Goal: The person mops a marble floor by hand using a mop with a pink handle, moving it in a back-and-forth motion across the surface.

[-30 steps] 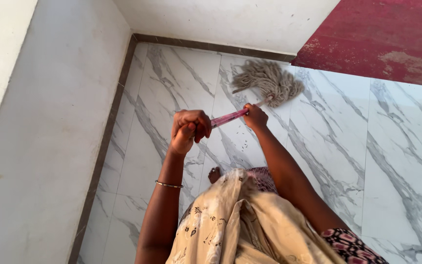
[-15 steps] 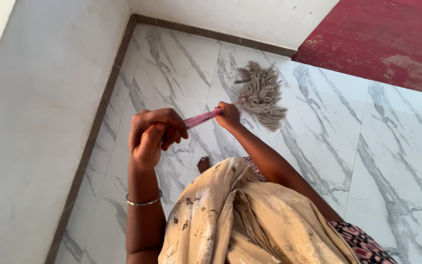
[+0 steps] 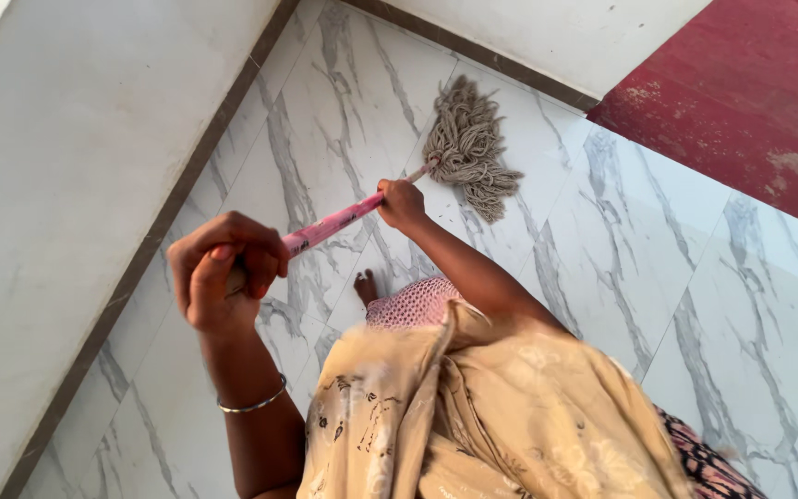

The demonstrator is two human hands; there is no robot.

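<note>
While my left hand (image 3: 223,270) was wrapped tight around the top end of the pink mop handle (image 3: 330,223), my right hand (image 3: 401,203) clenched it lower down. Its grey string mop head (image 3: 468,148) lay on the white marble floor (image 3: 750,305), near the dark skirting (image 3: 473,51).

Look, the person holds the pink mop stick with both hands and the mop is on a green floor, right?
Not quite. The head view shows the floor is white marble, not green. The rest holds: the left hand and right hand both grip the pink stick, and the mop lies on the floor.
</note>
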